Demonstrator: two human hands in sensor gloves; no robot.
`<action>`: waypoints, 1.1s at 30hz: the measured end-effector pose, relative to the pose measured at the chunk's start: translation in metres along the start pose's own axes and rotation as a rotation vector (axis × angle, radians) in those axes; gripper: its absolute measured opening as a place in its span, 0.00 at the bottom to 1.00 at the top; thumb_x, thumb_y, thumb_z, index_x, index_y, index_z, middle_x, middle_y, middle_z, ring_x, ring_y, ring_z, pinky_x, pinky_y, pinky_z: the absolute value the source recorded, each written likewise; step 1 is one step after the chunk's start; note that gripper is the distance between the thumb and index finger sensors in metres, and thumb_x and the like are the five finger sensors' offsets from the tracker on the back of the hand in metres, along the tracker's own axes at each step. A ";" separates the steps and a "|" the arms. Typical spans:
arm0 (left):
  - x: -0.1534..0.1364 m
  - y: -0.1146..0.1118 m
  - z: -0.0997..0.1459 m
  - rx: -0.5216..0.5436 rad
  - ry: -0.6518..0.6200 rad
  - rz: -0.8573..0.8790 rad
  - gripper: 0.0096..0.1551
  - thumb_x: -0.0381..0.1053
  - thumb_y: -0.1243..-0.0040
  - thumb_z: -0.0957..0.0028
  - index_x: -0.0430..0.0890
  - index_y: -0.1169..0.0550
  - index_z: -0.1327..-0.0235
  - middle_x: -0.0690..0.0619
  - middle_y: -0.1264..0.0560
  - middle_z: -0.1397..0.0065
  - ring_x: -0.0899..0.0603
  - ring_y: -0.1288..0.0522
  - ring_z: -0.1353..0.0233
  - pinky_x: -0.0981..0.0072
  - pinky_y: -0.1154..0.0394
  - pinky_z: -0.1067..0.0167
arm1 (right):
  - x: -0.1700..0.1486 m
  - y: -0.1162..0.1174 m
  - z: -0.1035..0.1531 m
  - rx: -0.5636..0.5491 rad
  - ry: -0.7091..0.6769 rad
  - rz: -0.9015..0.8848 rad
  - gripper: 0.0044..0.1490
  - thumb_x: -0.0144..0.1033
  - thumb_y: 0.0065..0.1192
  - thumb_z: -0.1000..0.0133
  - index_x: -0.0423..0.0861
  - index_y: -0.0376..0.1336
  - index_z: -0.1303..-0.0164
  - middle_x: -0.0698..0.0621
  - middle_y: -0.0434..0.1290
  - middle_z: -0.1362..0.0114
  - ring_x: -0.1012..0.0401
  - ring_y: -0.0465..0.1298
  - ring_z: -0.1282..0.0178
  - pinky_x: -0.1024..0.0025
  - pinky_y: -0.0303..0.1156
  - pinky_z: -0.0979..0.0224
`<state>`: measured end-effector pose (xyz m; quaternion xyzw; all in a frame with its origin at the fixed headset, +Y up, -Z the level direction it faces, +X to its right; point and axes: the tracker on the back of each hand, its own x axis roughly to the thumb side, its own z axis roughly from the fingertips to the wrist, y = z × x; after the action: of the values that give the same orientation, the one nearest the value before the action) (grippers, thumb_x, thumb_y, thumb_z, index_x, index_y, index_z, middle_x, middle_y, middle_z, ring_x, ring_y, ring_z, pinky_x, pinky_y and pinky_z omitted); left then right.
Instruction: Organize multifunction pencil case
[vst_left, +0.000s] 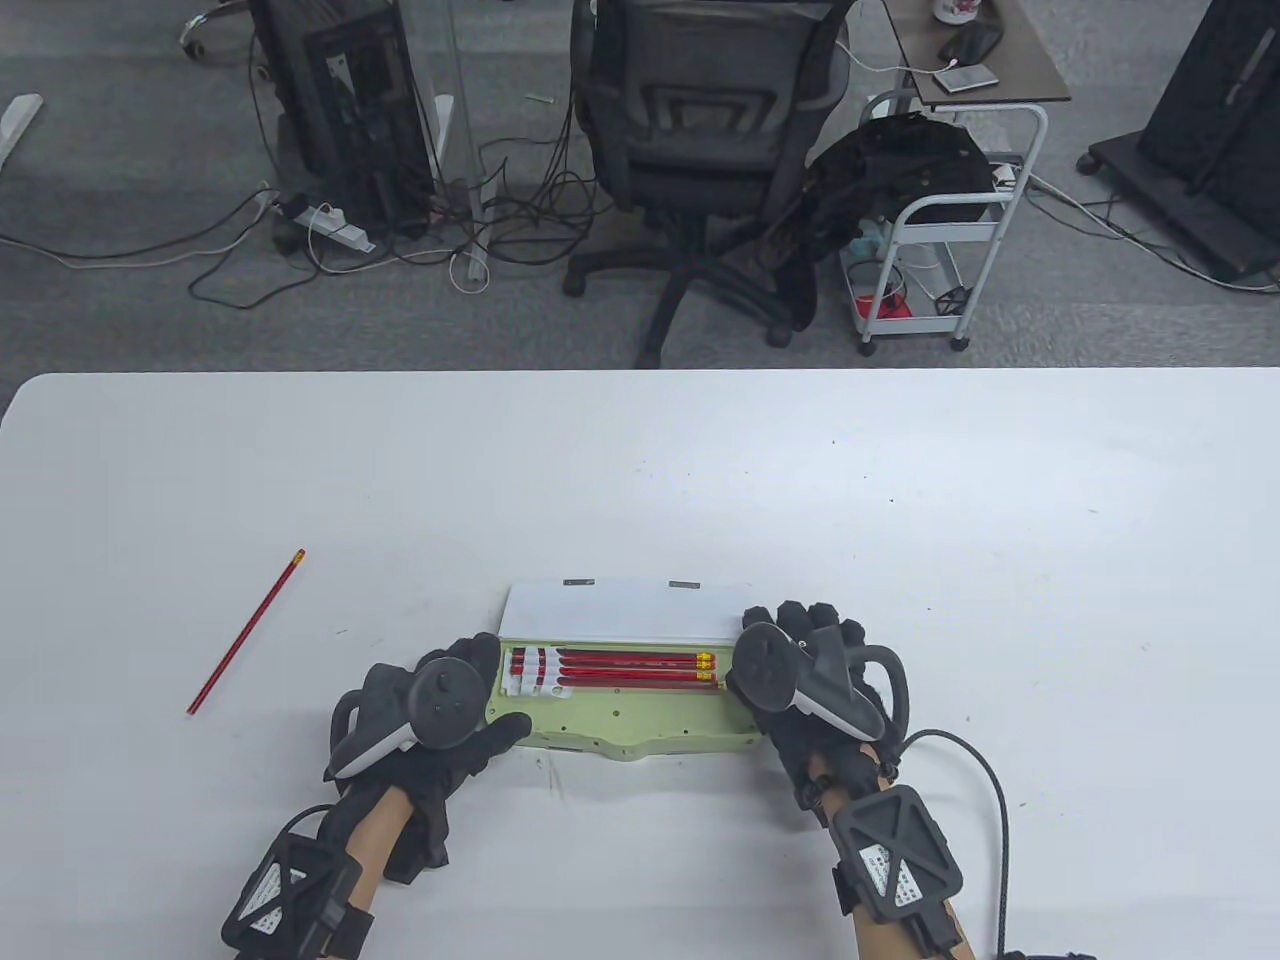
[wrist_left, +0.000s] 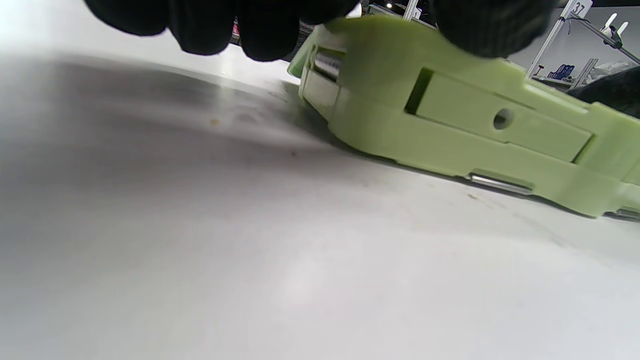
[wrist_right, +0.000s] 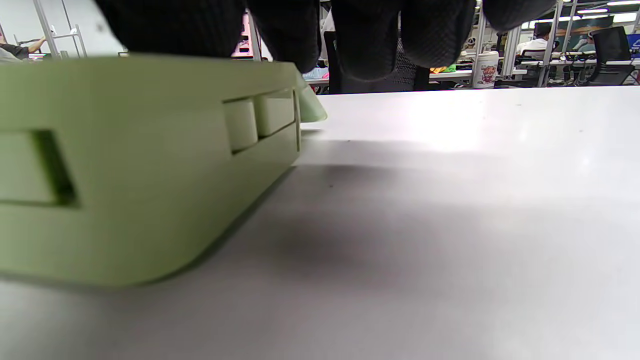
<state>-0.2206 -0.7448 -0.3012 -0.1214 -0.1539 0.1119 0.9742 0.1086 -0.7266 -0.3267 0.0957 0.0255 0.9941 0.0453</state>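
Observation:
A light green pencil case (vst_left: 620, 728) lies open near the table's front edge, its white lid (vst_left: 620, 612) folded back. Three red pencils (vst_left: 630, 668) lie side by side in its tray. My left hand (vst_left: 492, 690) grips the case's left end, fingers (wrist_left: 220, 25) curled at the far corner and thumb on the front rim of the case (wrist_left: 450, 120). My right hand (vst_left: 800, 625) holds the right end, its fingers (wrist_right: 370, 40) draped over the case's (wrist_right: 125, 175) top edge. A loose red pencil (vst_left: 246, 632) lies slanted on the table far to the left.
The white table (vst_left: 900, 520) stretches wide behind and to both sides of the case. Beyond its far edge stand an office chair (vst_left: 700, 150), a white trolley (vst_left: 950, 230) and floor cables. A black cable (vst_left: 985, 780) runs from my right wrist.

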 end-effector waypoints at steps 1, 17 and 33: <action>0.000 0.000 0.000 -0.001 0.000 -0.001 0.55 0.67 0.49 0.48 0.37 0.48 0.16 0.32 0.40 0.13 0.21 0.39 0.19 0.23 0.40 0.30 | 0.000 0.000 -0.001 -0.001 -0.004 0.009 0.46 0.50 0.57 0.47 0.40 0.56 0.20 0.28 0.57 0.19 0.27 0.59 0.22 0.26 0.57 0.25; 0.001 0.000 -0.001 -0.002 -0.001 -0.004 0.56 0.67 0.49 0.49 0.37 0.48 0.16 0.31 0.40 0.13 0.21 0.39 0.19 0.23 0.40 0.30 | 0.017 0.001 0.000 0.005 -0.018 0.050 0.58 0.55 0.54 0.47 0.31 0.46 0.17 0.24 0.49 0.18 0.25 0.55 0.21 0.26 0.55 0.25; -0.001 0.001 -0.001 -0.014 0.006 0.003 0.56 0.67 0.49 0.49 0.38 0.48 0.16 0.31 0.42 0.13 0.20 0.40 0.18 0.23 0.40 0.30 | 0.005 0.001 0.013 0.285 -0.133 -0.056 0.68 0.60 0.53 0.48 0.26 0.34 0.17 0.22 0.39 0.18 0.23 0.46 0.20 0.24 0.48 0.25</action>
<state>-0.2210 -0.7440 -0.3027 -0.1288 -0.1513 0.1121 0.9736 0.1058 -0.7267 -0.3127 0.1660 0.1658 0.9702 0.0606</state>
